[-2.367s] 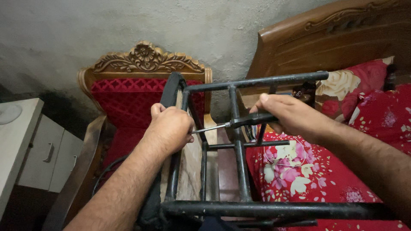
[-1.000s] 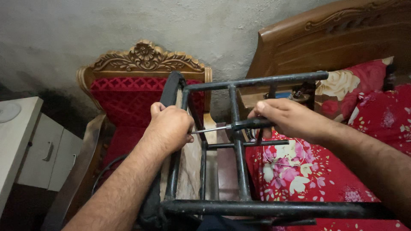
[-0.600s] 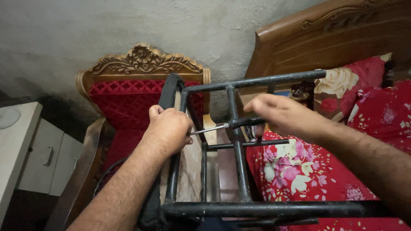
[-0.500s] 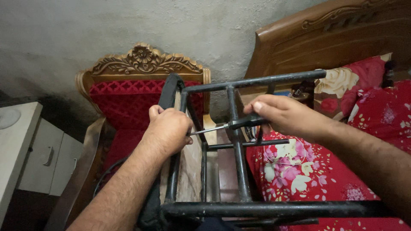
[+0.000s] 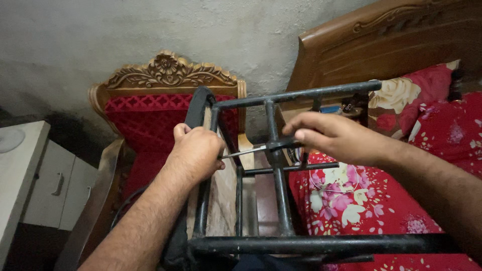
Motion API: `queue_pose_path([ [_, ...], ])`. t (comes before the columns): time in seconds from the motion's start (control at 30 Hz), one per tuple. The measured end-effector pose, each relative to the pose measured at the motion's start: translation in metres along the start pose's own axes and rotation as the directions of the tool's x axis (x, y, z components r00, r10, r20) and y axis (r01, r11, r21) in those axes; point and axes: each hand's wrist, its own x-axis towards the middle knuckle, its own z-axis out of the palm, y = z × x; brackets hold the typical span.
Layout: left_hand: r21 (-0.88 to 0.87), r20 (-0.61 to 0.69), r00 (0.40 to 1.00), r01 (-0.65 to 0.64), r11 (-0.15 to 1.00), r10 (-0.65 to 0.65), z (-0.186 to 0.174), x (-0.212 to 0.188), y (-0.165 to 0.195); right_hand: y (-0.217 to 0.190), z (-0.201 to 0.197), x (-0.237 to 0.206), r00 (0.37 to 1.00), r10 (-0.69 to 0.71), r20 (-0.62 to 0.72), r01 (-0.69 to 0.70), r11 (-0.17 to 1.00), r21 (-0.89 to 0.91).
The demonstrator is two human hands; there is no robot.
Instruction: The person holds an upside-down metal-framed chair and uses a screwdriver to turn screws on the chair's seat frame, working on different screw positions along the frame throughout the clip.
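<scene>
While the right hand [image 5: 334, 138] sat curled around the tool's black handle 2.4 s ago, it now lies flatter at centre right of the frame, fingers stretched leftward over the handle and thumb under it; the hold reads as a loosened, re-seating pinch between turns, not a full fist. Item 1: slim screwdriver with a black handle and bright metal shaft [image 5: 246, 151], lying nearly level across the middle of the frame, tip pointing left and vanishing behind the other fist, so the fastener itself cannot be seen. Item 2: left hand [image 5: 197, 153], left of centre, unchanged in place across all 5 pictures, fingers pressed tight around an upright tube of the frame just below its padded black corner. Item 3: black-painted tubular metal frame [image 5: 277, 200], worn and scuffed, filling the centre and lower frame, 1 thick bar across the bottom, 1 long rail across the top. Item 4: carved wooden chair with red quilted upholstery [image 5: 150, 115], upper left, behind the frame. Item 5: red floral bedcover [image 5: 361, 211], lower right, with a carved brown wooden headboard [image 5: 381, 45] above it. Item 6: white cabinet [image 5: 45, 185], far left edge. Judgement: the steady left fist braces the frame while the driving hand resets.
</scene>
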Motion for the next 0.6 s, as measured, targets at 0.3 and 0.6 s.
queue_pose_path([
  [0.3, -0.013, 0.011, 1.0, -0.002, 1.0, 0.002, 0.001, 0.0, 0.0, 0.006, 0.006, 0.001, 0.993, 0.121, 0.011, -0.121, 0.984, 0.13],
  [0.6, -0.024, -0.028, 1.0, -0.011, 1.0, 0.01, 0.004, 0.001, -0.002, 0.0, -0.006, -0.007, 0.963, -0.265, -0.039, 0.264, 0.964, -0.025],
])
